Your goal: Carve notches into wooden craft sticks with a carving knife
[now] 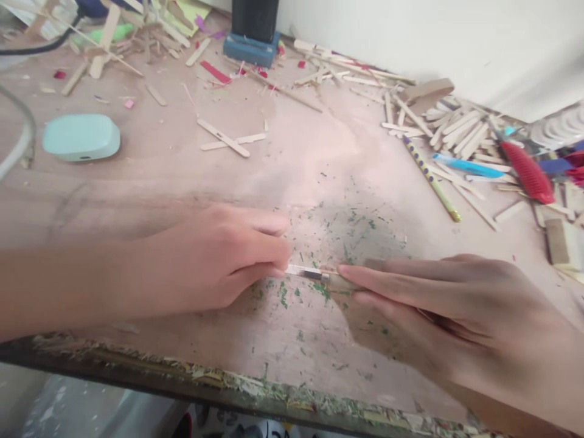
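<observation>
A thin, pale wooden craft stick (306, 272) was held flat on the scuffed pinkish wooden tabletop (319, 170) between the two hands. Its left end was pinched by the curled fingers and thumb of the left hand (219, 258), which was laid low on the board with the forearm stretched out to the left. Its right end was covered by the extended, pressed-together fingers of the right hand (438, 304); whether the stick was gripped or merely pressed down there could not be told. A dark mark was seen on the exposed middle of the stick. Small green flecks (319, 292) were scattered on the board beneath and just ahead of both hands.

Well beyond the left hand, a rounded mint-green plastic case (82, 137) was lying, and two crossed pale wooden sticks (228, 140) were seen ahead, between the hands. Beyond the right hand, a long yellow pencil with dark dots (431, 178) was lying aslant, and farther off to its right a heap of loose wooden sticks (456, 131), a light-blue strip (469, 167) and a red ridged plastic piece (527, 170) were lying close together. A dark upright object on a blue base (253, 48) was standing far ahead at the wall.
</observation>
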A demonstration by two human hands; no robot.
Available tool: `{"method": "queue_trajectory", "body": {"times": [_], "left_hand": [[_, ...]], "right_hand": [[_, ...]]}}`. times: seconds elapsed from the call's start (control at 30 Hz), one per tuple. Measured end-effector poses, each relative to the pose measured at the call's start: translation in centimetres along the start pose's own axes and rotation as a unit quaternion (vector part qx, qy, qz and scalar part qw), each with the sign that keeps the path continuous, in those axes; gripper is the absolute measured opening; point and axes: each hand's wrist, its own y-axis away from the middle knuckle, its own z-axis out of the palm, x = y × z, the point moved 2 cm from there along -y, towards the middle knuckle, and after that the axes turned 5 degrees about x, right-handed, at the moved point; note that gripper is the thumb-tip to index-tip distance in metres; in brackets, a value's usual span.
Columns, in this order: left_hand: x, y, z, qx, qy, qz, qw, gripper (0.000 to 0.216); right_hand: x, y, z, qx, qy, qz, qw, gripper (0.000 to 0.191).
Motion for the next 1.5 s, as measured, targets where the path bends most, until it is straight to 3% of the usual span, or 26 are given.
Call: {"method": "queue_trajectory", "body": {"times": [0.37, 0.67, 0.93, 1.2, 1.5], "left_hand": [[0.1, -0.2, -0.1, 0.007, -0.011, 0.016, 1.000, 0.053], [0.2, 0.0, -0.2, 0.004, -0.004, 0.002, 1.000, 0.048], [-0.4, 0.3, 0.0, 0.014, 0.005, 0.020, 1.000, 0.047], [-0.6, 0.3, 0.1, 0.006, 0.008, 0.017, 1.000, 0.042], [-0.9, 0.7, 0.2, 0.012, 0.011, 0.021, 1.000, 0.038]], "right_hand": [[0.9, 0.5, -0.2, -0.016, 0.050, -0.060, 0.997, 0.037], [1.1, 1.4, 1.3, 0.031, -0.010, -0.009, 0.999, 0.035], [1.5, 0.5, 0.8, 0.014, 0.080, -0.097, 0.992, 0.032], [1.1, 1.3, 0.9, -0.004, 0.073, -0.067, 0.995, 0.037], [1.4, 0.8, 0.5, 0.031, 0.049, -0.051, 0.997, 0.030]]}}
